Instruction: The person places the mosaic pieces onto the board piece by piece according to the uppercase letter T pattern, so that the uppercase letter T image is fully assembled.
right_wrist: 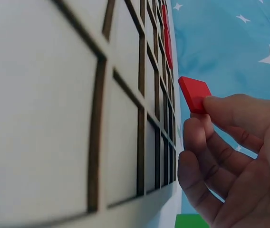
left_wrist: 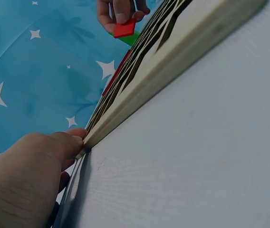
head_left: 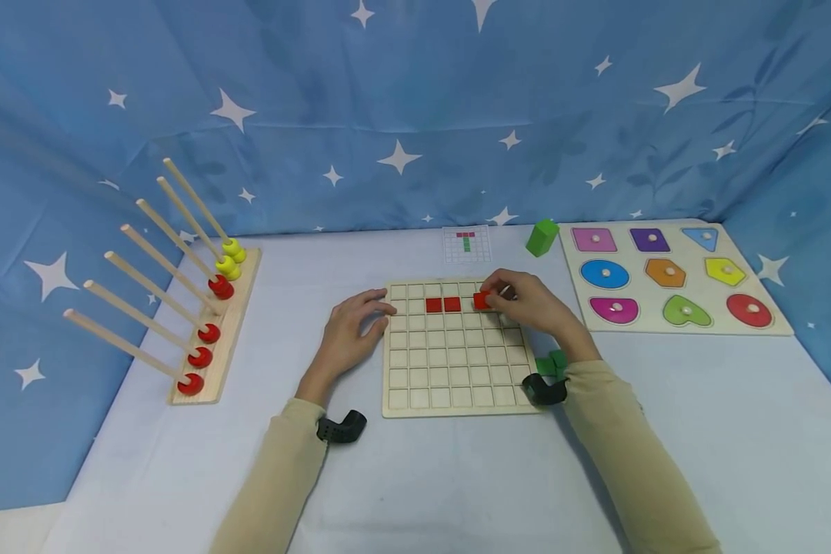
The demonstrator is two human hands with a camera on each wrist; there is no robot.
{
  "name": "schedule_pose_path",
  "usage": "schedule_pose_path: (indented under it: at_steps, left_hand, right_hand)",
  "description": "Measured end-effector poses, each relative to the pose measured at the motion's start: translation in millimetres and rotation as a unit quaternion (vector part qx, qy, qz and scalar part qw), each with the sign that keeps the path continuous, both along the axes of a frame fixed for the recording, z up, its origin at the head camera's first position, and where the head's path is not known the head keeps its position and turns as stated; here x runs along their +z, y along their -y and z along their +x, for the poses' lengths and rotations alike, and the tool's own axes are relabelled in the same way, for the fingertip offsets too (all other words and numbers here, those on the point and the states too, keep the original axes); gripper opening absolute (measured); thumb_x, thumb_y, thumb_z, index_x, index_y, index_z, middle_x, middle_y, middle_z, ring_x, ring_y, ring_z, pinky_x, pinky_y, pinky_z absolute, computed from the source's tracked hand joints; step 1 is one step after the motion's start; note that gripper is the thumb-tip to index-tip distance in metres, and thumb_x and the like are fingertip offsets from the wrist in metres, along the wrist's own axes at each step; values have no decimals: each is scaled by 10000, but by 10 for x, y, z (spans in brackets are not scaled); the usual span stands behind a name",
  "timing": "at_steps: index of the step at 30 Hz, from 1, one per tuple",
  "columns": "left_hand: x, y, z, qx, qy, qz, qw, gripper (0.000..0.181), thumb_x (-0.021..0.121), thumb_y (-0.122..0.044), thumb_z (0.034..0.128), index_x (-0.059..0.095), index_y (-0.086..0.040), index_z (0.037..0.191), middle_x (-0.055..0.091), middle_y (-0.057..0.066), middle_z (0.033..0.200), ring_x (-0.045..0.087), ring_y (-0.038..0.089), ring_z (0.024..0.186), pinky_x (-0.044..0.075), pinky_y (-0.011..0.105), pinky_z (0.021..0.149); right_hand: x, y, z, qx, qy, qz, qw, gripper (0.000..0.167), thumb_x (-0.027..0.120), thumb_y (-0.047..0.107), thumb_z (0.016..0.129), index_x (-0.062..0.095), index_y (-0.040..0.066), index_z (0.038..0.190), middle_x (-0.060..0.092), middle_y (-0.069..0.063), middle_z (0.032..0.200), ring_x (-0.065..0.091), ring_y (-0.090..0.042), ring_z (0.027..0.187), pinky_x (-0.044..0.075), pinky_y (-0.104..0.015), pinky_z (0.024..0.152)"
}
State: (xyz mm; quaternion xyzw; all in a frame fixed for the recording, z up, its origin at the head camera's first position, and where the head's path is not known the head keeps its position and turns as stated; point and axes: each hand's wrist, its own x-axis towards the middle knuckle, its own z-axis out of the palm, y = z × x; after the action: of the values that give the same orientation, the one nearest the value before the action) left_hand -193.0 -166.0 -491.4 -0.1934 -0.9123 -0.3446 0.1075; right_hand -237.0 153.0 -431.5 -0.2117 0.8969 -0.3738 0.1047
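Observation:
A wooden grid board (head_left: pixel 457 376) lies flat on the table, with two red square tiles (head_left: pixel 442 305) side by side in its second row from the top. My right hand (head_left: pixel 529 300) pinches another red tile (right_wrist: pixel 194 94) between thumb and fingers, held just above the board to the right of that pair. At the board's upper left edge, my left hand (head_left: pixel 349 327) rests with its fingertips and thumb touching the rim. Green tiles (head_left: pixel 552 363) lie by the board's right edge, partly hidden by the right wrist.
Behind the board is a pattern card (head_left: pixel 467 245) showing a red and green T shape. A green block (head_left: pixel 542 238) stands beside it. A shape puzzle (head_left: pixel 679 281) sits at the right, and a peg stand with red and yellow beads (head_left: pixel 231 338) at the left.

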Motion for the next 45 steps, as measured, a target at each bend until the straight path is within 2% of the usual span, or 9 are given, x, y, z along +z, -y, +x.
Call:
schedule_pose_path:
  at_steps: [9, 21, 32, 40, 45]
  left_hand:
    - [2, -7, -4, 28, 34, 5, 10000, 163, 579, -221, 942, 675, -221, 1074, 527, 22, 1386, 440, 231, 1326, 286, 510, 1091]
    - [22, -7, -11, -32, -40, -46, 10000, 167, 584, -224, 938, 672, -219, 1080, 524, 34, 1389, 439, 243, 1325, 293, 515, 1081]
    - [39, 2, -8, 5, 48, 45, 10000, 172, 576, -204, 943, 676, -206, 1084, 530, 32, 1383, 443, 232, 1325, 274, 502, 1104]
    - [18, 4, -4, 30, 27, 49, 10000, 171, 574, -206, 943, 675, -216, 1080, 531, 18, 1381, 441, 225, 1326, 278, 505, 1097]
    - [9, -4, 0, 25, 44, 30, 10000, 172, 574, -207, 942, 676, -220, 1081, 529, 10, 1383, 441, 225, 1326, 277, 506, 1099]
  right_hand:
    - [-32, 75, -49, 40, 167, -68, 9998, 154, 563, 117, 939, 606, 51, 1072, 636, -129, 973, 617, -215, 793, 499, -302, 713]
    - [-36, 137, -64, -33, 351, -227, 9991, 141, 564, 102, 931, 556, 24, 1049, 617, -144, 949, 598, -221, 717, 500, -302, 655]
    - [-54, 163, -80, 3, 355, -109, 9993, 131, 553, 115, 941, 582, 30, 1036, 609, -115, 919, 547, -189, 727, 457, -301, 649]
    - [-78, 172, -67, 34, 529, -89, 9986, 165, 543, 141, 952, 596, 33, 1064, 603, -101, 899, 565, -181, 711, 483, -292, 626]
    - [-80, 156, -58, 29, 538, -144, 9984, 168, 540, 152, 956, 591, 38, 1068, 622, -114, 950, 583, -201, 774, 483, -298, 678]
